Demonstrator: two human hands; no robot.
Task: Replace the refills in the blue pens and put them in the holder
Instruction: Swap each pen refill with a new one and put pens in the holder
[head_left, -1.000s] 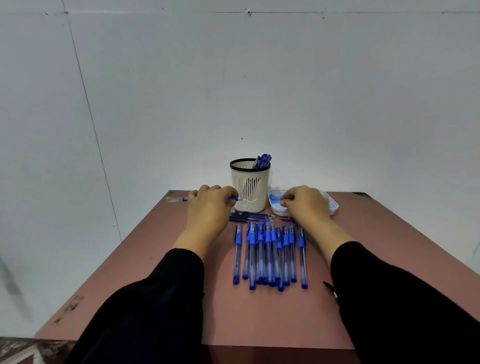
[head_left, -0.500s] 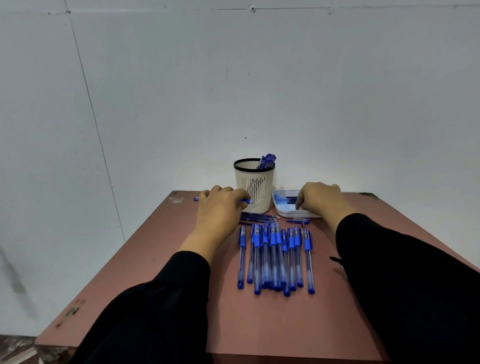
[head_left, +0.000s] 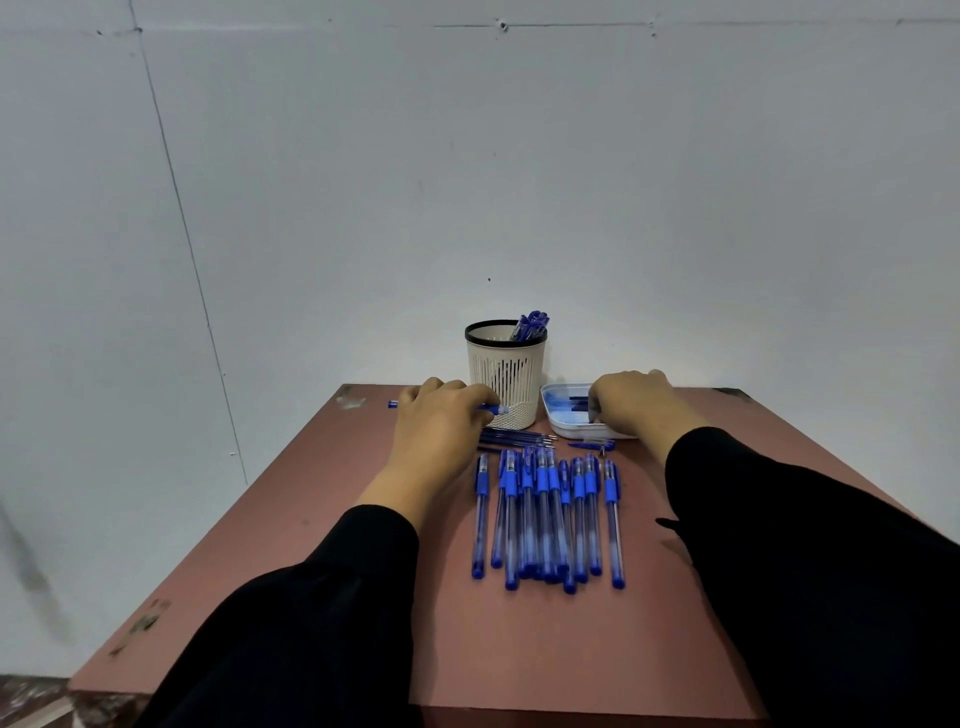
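Viewing from the head camera, the only view: the left hand (head_left: 441, 423) holds a blue pen (head_left: 493, 409) crosswise just beside the holder (head_left: 506, 382), fingers curled round it. The right hand (head_left: 636, 402) reaches into the white tray (head_left: 558, 415); whether its fingers pinch anything there cannot be told. A row of pens (head_left: 545, 514) lies on the counter (head_left: 311, 545), loose refills (head_left: 514, 439) lie between the row and the holder, and a few pens already stand in the holder. Judgement: a refill swap is under way on the held pen, early in the task. The next move likely calls for fetching the needed part and fitting it squarely into the barrel.
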